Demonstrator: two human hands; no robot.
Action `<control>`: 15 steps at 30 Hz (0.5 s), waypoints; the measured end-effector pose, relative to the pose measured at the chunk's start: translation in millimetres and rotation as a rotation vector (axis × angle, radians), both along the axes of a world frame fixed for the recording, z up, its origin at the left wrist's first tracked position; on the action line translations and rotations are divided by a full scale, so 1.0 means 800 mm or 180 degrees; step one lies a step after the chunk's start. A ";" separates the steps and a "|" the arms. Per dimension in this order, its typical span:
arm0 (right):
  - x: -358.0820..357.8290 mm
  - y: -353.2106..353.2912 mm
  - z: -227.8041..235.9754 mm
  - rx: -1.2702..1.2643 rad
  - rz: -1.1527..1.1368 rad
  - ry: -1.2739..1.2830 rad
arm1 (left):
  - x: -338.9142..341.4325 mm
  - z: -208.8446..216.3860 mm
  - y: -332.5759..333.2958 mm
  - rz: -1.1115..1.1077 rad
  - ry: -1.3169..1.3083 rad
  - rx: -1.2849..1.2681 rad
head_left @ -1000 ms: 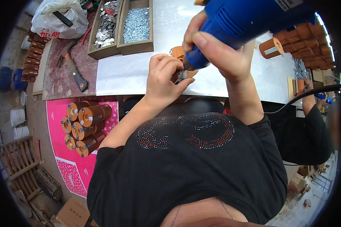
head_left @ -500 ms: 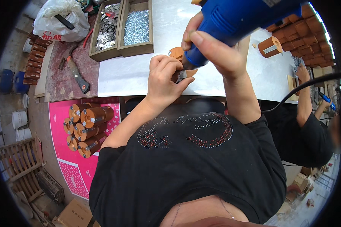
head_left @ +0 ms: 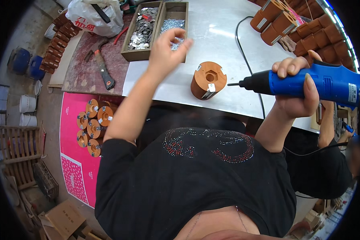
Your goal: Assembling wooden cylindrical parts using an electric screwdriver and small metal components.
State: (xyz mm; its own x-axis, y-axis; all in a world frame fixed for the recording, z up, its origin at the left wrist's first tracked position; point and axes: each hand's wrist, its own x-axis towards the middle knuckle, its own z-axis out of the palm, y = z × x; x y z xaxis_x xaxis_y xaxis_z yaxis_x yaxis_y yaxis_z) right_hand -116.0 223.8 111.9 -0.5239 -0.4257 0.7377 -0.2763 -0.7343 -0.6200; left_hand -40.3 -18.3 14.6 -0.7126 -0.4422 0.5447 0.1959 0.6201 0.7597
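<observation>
A blue electric screwdriver (head_left: 328, 82) is gripped in my right hand (head_left: 296, 86), its dark bit pointing left toward a round reddish-brown wooden block (head_left: 200, 82). The bit stops short of the block. Standing upright on the pale tabletop, the block has a hole in its top face and a small metal tab (head_left: 212, 87) at its near edge. My left hand (head_left: 166, 52) is over the near end of a wooden tray (head_left: 187, 24) of silvery screws, thumb and fingers apart, with nothing visible between them.
Beside the screws is a tray of metal tabs (head_left: 142, 34). A hammer (head_left: 102, 68) and white plastic bag (head_left: 96, 18) lie leftward. Finished-looking blocks (head_left: 94, 128) stack on pink sheeting; more blocks (head_left: 272, 24) stand at far right. A cable (head_left: 240, 40) crosses the table; a co-worker's arm (head_left: 327, 124) shows right.
My left hand has left the block and moved up to the screw tray. My right hand has drawn the screwdriver away rightward and lowered it to point left. The block now shows fully.
</observation>
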 end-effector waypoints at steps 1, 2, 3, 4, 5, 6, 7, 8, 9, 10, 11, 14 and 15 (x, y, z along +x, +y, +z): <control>0.001 0.002 0.001 0.0068 -0.0087 0.0076 | -0.012 0.000 -0.024 0.0101 -0.0500 -0.0163; 0.005 0.002 0.003 0.0052 -0.0079 0.0088 | -0.026 0.000 -0.047 0.0188 -0.0997 -0.0329; 0.009 0.001 0.004 0.0080 -0.0083 0.0106 | -0.045 -0.013 -0.074 0.0158 -0.1304 -0.0671; 0.012 0.002 0.004 0.0108 -0.0125 0.0116 | -0.059 -0.010 -0.080 0.0092 -0.1612 -0.1025; 0.014 0.003 0.004 0.0078 -0.0152 0.0137 | -0.068 -0.011 -0.081 0.0055 -0.1598 -0.1047; 0.017 0.006 0.005 0.0067 -0.0194 0.0144 | -0.077 -0.010 -0.081 -0.0004 -0.2445 -0.1597; 0.017 0.008 0.004 0.0110 -0.0232 0.0181 | -0.086 -0.007 -0.080 -0.0069 -0.3284 -0.2164; 0.018 0.009 0.004 0.0155 -0.0266 0.0219 | -0.097 -0.015 -0.082 -0.0109 -0.3261 -0.2204; 0.016 0.009 0.003 0.0156 -0.0305 0.0218 | -0.109 -0.032 -0.086 -0.0095 -0.3320 -0.2301; 0.015 0.012 0.003 0.0158 -0.0358 0.0217 | -0.118 -0.038 -0.083 -0.0091 -0.3380 -0.2391; 0.015 0.014 0.004 0.0209 -0.0478 0.0235 | -0.126 -0.041 -0.085 -0.0280 -0.3604 -0.2485; 0.011 0.023 0.003 0.0230 -0.0535 0.0250 | -0.121 -0.036 -0.087 -0.0400 -0.3404 -0.2455; 0.009 0.026 0.004 0.0195 -0.0464 0.0212 | -0.125 -0.042 -0.093 -0.0332 -0.3329 -0.2507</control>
State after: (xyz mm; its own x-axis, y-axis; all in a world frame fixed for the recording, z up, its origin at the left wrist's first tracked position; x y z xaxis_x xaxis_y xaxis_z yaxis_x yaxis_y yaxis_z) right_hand -109.0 244.3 114.8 -0.5341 -0.3940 0.7480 -0.4192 -0.6449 -0.6391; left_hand -140.6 -92.6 -19.0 -0.9639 -0.1789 -0.1972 -0.1873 0.9820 0.0245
